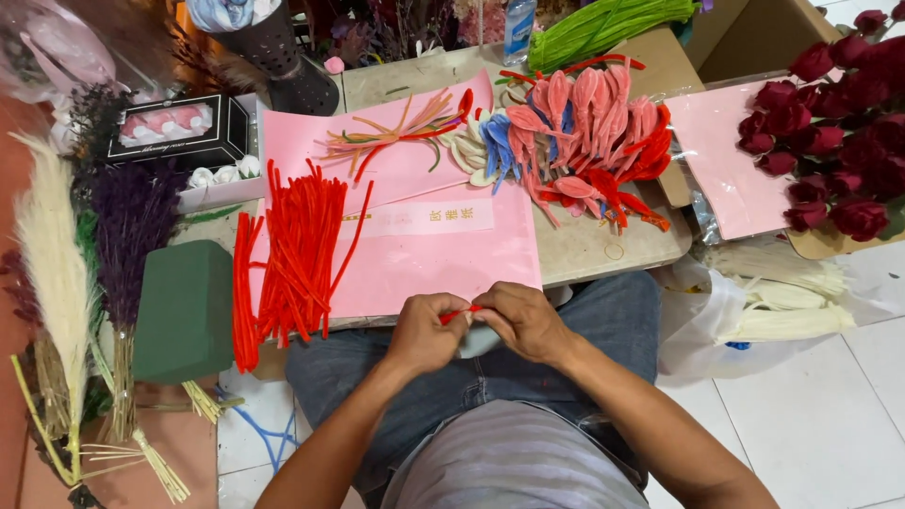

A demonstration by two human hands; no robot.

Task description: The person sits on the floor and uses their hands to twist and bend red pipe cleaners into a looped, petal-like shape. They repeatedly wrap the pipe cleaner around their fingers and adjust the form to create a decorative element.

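low table (603,250) – pink paper sheets (434,254), red pipe cleaners (297,254), looped petals (584,132)

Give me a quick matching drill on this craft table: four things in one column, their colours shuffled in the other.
Things:
1. Loose pile of pipe cleaners
2. Foam block
3. Paper sheet under the pile
4. Pampas plume at far left

Colours:
A. cream
B. pink
C. red
D. dark green

Pairs: 1-C, 2-D, 3-B, 4-A
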